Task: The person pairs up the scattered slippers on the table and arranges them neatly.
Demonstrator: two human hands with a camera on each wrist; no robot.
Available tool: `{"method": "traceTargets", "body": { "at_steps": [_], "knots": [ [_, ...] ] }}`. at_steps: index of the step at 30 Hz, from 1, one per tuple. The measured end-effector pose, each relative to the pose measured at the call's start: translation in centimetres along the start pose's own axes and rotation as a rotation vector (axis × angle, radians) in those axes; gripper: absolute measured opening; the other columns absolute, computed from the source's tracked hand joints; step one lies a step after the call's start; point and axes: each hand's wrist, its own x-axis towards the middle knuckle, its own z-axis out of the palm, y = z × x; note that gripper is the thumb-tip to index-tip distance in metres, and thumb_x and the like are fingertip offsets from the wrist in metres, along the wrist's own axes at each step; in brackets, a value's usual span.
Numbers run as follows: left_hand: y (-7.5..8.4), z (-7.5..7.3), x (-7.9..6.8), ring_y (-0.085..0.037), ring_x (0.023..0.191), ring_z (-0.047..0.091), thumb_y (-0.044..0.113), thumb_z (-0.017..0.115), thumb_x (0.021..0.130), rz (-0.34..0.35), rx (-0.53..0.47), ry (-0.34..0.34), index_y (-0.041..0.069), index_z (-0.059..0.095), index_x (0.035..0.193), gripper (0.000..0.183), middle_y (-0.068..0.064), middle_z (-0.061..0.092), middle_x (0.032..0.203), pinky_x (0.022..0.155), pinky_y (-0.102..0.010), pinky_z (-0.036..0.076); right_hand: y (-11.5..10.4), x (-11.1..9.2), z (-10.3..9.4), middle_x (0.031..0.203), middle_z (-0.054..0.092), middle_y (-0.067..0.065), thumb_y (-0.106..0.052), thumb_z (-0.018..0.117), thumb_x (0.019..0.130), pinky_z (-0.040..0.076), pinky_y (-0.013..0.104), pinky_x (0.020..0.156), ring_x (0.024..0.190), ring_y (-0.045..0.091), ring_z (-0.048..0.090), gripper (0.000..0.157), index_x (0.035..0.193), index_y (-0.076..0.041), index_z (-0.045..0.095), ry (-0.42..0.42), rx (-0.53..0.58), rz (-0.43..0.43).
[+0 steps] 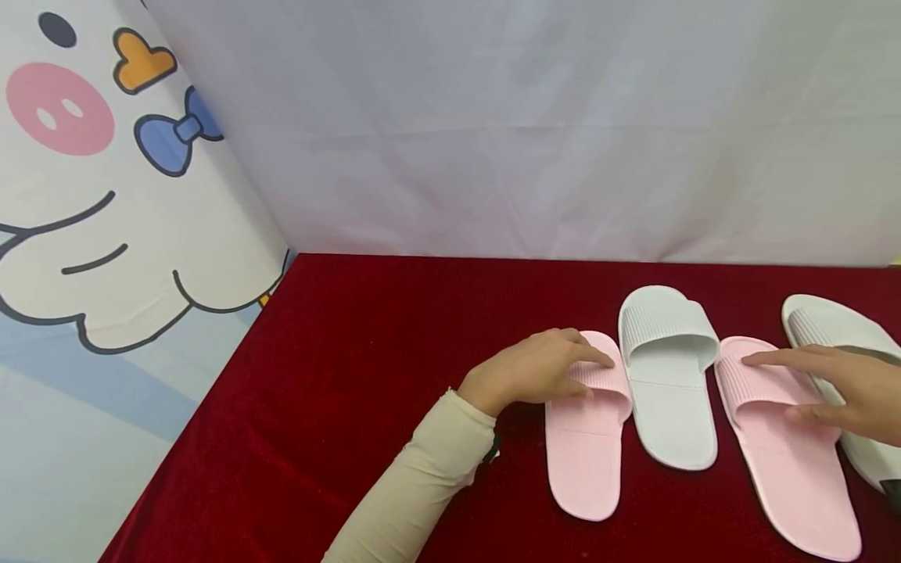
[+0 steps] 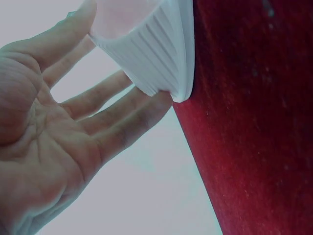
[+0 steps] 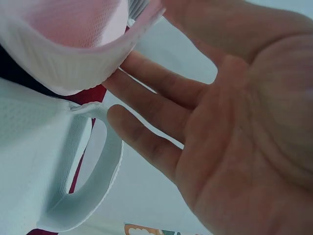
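Two pink slippers and two white slippers lie side by side, alternating, at the right of the head view. My left hand (image 1: 535,367) rests on the ribbed strap of the left pink slipper (image 1: 584,469). In the left wrist view its loosely extended fingers touch that strap (image 2: 146,54), thumb at the strap's edge. My right hand (image 1: 855,391) lies over the other pink slipper (image 1: 809,493), its fingers nearly straight against the strap (image 3: 73,68) in the right wrist view. Between the pink ones is a white slipper (image 1: 676,422); another white slipper (image 1: 831,313) is partly hidden by my right hand.
Dark red cloth (image 1: 366,352) covers the table and stretches left of the slippers. A pale curtain (image 1: 493,141) stands along the back edge. At the left hangs a sheet (image 1: 127,234) printed with a cartoon figure. Something black (image 1: 892,493) shows at the right edge.
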Motion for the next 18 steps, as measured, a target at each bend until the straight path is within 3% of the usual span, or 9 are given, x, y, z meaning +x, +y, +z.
{"method": "traceTargets", "body": {
  "at_steps": [4, 11, 18],
  "knots": [
    [-0.1, -0.1, 0.0, -0.011, 0.116, 0.059, 0.021, 0.074, 0.09, 0.005, 0.019, -0.014, 0.025, 0.061, 0.138, 0.049, 0.0, 0.063, 0.131, 0.098, -0.019, 0.047, -0.2, 0.0, -0.3, 0.113, 0.057, -0.023, -0.015, 0.094, 0.053, 0.033, 0.001, 0.077, 0.099, -0.018, 0.046, 0.079, 0.124, -0.032, 0.064, 0.006, -0.023, 0.016],
    [0.0, -0.2, 0.0, -0.009, 0.112, 0.059, 0.023, 0.073, 0.091, -0.012, 0.031, -0.013, 0.029, 0.061, 0.138, 0.049, 0.001, 0.063, 0.129, 0.092, -0.017, 0.048, -0.1, -0.1, -0.4, 0.117, 0.046, -0.037, -0.016, 0.094, 0.051, 0.031, 0.001, 0.081, 0.106, -0.029, 0.034, 0.076, 0.12, -0.032, 0.067, 0.052, 0.007, -0.011],
    [0.2, -1.1, -0.5, -0.01, 0.127, 0.055, 0.027, 0.069, 0.094, -0.016, 0.038, -0.006, 0.029, 0.062, 0.137, 0.044, 0.005, 0.063, 0.135, 0.105, -0.023, 0.045, -0.4, 0.2, -1.0, 0.124, 0.035, -0.044, -0.013, 0.092, 0.05, 0.021, -0.004, 0.089, 0.116, -0.03, 0.029, 0.079, 0.123, -0.027, 0.065, 0.105, 0.092, -0.075]
  ]
}}
